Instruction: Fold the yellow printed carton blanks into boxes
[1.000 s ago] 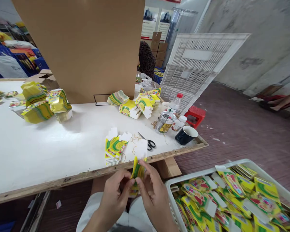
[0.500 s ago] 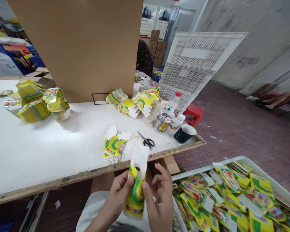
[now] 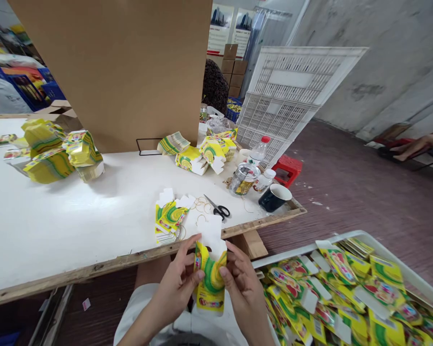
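Note:
Just past the table edge, over my lap, I hold a yellow-and-green printed carton (image 3: pixel 211 283) between both hands. Its long white flap (image 3: pixel 211 230) stands up at the top. My left hand (image 3: pixel 182 274) grips the left side, thumb on the front face. On the opposite side my right hand (image 3: pixel 240 278) has its thumb on the front and its fingers behind the edge. Nearest on the table is a stack of flat cartons (image 3: pixel 169 216) of the same print. Beside it lie black-handled scissors (image 3: pixel 218 209) and several loose rubber bands (image 3: pixel 202 204).
A white tray (image 3: pixel 361 234) heaped with yellow cartons stands at my right. Bundled cartons (image 3: pixel 82 154) lie on the table's left. A dark mug (image 3: pixel 275 198), a jar (image 3: pixel 244 179) and bottles crowd the right corner. A tall cardboard sheet (image 3: pixel 130 72) stands behind.
My right hand has closed onto the carton's right side, where its fingers were lifted away before. The carton has turned more face-on and upright, and its sides have opened out somewhat.

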Available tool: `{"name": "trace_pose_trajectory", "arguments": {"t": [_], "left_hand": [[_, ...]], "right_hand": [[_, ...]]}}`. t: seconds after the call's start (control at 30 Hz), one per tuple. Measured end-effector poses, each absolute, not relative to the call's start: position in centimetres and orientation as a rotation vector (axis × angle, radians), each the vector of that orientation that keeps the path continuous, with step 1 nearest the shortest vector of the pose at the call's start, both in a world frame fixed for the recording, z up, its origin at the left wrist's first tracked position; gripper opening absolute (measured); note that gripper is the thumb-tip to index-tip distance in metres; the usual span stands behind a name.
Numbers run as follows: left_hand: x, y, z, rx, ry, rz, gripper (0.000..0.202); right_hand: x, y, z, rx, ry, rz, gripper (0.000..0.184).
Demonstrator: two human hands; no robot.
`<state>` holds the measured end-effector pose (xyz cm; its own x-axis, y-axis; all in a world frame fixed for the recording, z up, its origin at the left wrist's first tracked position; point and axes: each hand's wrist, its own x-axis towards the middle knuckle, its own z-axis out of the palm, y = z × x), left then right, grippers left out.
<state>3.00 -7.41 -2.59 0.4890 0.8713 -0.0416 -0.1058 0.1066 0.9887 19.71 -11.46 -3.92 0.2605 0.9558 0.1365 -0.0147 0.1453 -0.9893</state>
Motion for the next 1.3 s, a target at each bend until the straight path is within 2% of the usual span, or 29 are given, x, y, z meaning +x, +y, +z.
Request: {"name": "trace_pose_trajectory", "arguments": {"t": [0.2, 0.27, 0.43, 0.53, 0.63, 0.7, 0.77, 0.8, 0.87, 0.97, 1.1, 1.3], "left_hand": [[2.8, -7.6, -2.3, 1.111, 0.642, 0.74, 0.076], [2.5, -7.5, -2.3, 1.137, 0.648, 0.733, 0.07], [1.6, -7.2, -2.0, 1.141, 0.559, 0.645, 0.038], [1.7, -7.3, -2.3, 1.017, 0.463, 0.59, 0.033], [2.0, -7.6, -2.7, 0.987, 0.451, 0.601, 0.038], [2.1, -7.7, -2.7, 1.008, 0.464, 0.631, 0.057], [2.1, -7.7, -2.5, 1.026, 0.484, 0.647, 0.077], [2.1, -7.6, -2.4, 1.041, 0.504, 0.648, 0.079], [2.0, -7.5, -2.3, 1.073, 0.556, 0.659, 0.067], [2.1, -7.3, -2.5, 1.046, 0.598, 0.718, 0.046], [2.7, -7.2, -3.0, 0.961, 0.579, 0.753, 0.046], [3.0, -7.3, -3.2, 1.054, 0.604, 0.767, 0.04]], "right_hand": [[19.7, -11.2, -3.6, -1.188, -1.022, 0.962, 0.041], [19.7, -11.2, -3.5, -1.198, -1.055, 0.962, 0.036], [20.7, -11.5, -3.0, -1.275, -1.249, 1.049, 0.025], [21.4, -11.6, -2.4, -1.309, -1.343, 1.049, 0.028], [21.4, -11.4, -2.0, -1.325, -1.413, 0.943, 0.035], [21.1, -11.3, -2.1, -1.316, -1.384, 0.891, 0.03], [20.7, -11.1, -2.4, -1.283, -1.262, 0.905, 0.017], [20.5, -11.0, -2.5, -1.267, -1.191, 0.911, 0.021], [20.5, -10.8, -2.7, -1.261, -1.128, 0.893, 0.032], [21.2, -10.7, -2.5, -1.29, -1.287, 0.783, 0.026], [22.0, -11.1, -2.0, -1.3, -1.455, 0.72, 0.047], [21.3, -11.2, -2.7, -1.53, -1.333, 0.937, 0.034]]}}
